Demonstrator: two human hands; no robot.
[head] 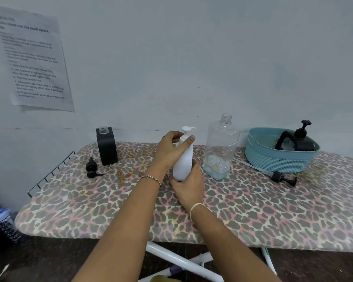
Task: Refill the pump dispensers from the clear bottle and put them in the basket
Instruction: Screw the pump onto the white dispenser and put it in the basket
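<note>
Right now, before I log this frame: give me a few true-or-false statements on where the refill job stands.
1. Both hands hold the white dispenser: the left hand at the pump collar, the right hand round the base. True.
2. The clear bottle is capped and full. False: its neck is open and only a little liquid sits at the bottom.
3. The basket holds a black pump dispenser. True.
4. The black square dispenser has its pump fitted. False: its neck is open and a loose black pump lies beside it.
</note>
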